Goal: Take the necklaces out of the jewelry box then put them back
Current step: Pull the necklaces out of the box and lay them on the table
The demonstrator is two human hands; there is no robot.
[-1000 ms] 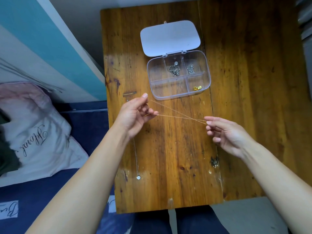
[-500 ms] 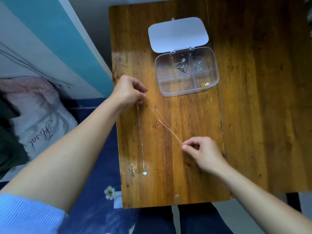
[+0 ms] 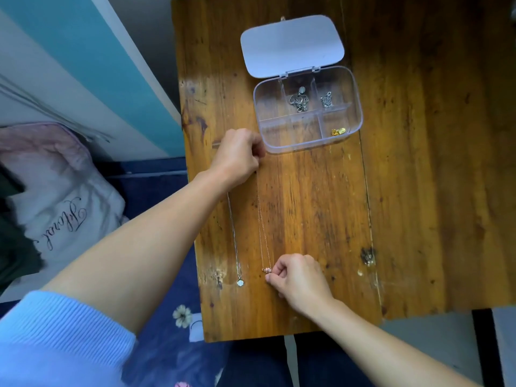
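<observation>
Your left hand [image 3: 237, 157] is curled, pinching the far end of the fine rose-gold necklace [image 3: 262, 224]. Your right hand [image 3: 298, 277] pinches its beaded pendant end at 6 o'clock. The chain lies on the scuffed, glossy wooden table [image 3: 418, 191], just beside the thin silver necklace [image 3: 234, 241] w/ round pendant. The clear plastic jewelry box [image 3: 354, 88], rounded corners, is open at 1 o'clock from the left hand. Vs 0.5 s ago: chain was diagonal, now approx parallel to the silver one; right hand is nearer you

One head-worn view, looking steeply down.
It faces forward over the counter [image 3: 418, 191] from close above; the bed [image 3: 173, 358] lies at the left.
</observation>
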